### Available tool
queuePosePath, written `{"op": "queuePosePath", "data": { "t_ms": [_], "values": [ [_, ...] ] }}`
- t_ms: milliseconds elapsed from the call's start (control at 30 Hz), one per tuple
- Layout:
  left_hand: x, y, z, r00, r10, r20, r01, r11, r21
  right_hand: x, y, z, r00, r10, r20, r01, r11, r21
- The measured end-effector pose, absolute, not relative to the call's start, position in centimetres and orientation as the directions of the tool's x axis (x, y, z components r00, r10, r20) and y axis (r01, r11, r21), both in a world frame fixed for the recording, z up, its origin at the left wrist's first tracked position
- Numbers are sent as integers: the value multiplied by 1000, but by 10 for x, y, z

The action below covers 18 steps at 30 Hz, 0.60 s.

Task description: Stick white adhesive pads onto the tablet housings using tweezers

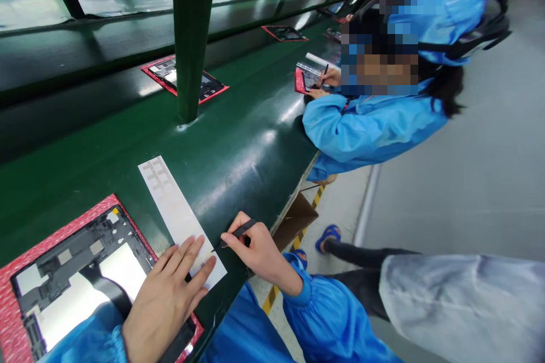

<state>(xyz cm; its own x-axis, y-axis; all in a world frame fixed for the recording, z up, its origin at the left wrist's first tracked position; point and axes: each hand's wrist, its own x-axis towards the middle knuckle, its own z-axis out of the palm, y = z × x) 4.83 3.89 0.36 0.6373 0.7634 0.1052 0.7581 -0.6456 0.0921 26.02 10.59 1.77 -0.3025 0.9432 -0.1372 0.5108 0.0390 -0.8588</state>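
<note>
My left hand (pixel 172 292) lies open, its fingers spread flat on the lower end of a white strip of adhesive pieces (pixel 181 212). Pinched in my right hand (pixel 259 249) are black tweezers (pixel 242 229), their tip at the strip's right edge, close to my left fingertips. Small greyish shapes show at the strip's far end. To the left, partly under my left forearm, an opened tablet housing (pixel 76 258) with silvery panels rests on a red bubble-wrap sheet (pixel 11 317).
A green post (pixel 191 39) rises from the green bench (pixel 242 164). Behind it lies another opened device (pixel 208 86) on red wrap. At right, a co-worker in a blue smock (pixel 366 125) works at the bench. A cardboard box (pixel 296 218) sits below the bench edge.
</note>
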Motion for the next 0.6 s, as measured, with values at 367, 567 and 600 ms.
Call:
{"op": "queuePosePath", "data": {
  "t_ms": [367, 567, 600],
  "values": [
    [49, 40, 6, 638, 764, 99, 759, -645, 87, 262, 105, 17, -289, 949, -123, 514, 46, -857],
    [50, 40, 6, 615, 781, 114, 769, -625, 132, 263, 106, 16, -319, 937, -140, 519, 49, -854],
    [50, 41, 6, 615, 780, 114, 769, -626, 132, 262, 106, 15, -314, 939, -140, 518, 46, -854]
  ]
}}
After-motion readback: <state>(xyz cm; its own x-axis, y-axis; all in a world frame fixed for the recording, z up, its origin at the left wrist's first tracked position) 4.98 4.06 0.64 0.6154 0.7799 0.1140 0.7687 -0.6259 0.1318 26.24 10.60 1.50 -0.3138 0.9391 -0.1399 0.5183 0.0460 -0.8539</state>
